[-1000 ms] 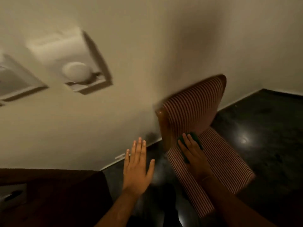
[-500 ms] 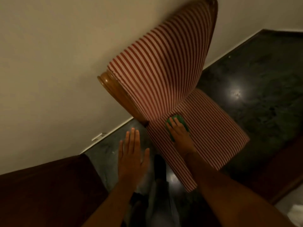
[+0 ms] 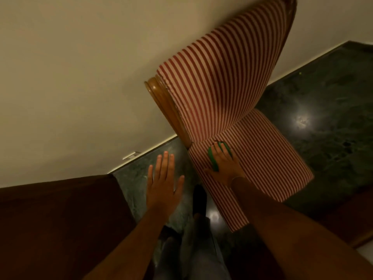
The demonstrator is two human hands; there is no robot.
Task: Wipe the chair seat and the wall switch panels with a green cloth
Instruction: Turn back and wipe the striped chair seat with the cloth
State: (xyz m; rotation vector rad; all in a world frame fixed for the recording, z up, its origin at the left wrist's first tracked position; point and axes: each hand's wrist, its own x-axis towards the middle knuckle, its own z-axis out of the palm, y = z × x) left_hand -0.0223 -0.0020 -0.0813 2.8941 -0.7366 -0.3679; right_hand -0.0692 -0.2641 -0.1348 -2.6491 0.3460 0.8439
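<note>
Fingers [image 3: 219, 150] of the right hand [image 3: 226, 164] press flat on the green cloth [image 3: 214, 162] at the seat's [image 3: 268, 162] far left; left hand [image 3: 162, 182] hovers open, empty. Cloth could bunch against the backrest [image 3: 222, 77].

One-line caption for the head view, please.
Right hand presses green cloth on striped chair seat; left hand hovers open.

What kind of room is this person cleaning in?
Probably a room in a home, perhaps a living or dining room. A striped upholstered chair with a wooden frame stands against a plain cream wall, on a polished dark stone floor.
</note>
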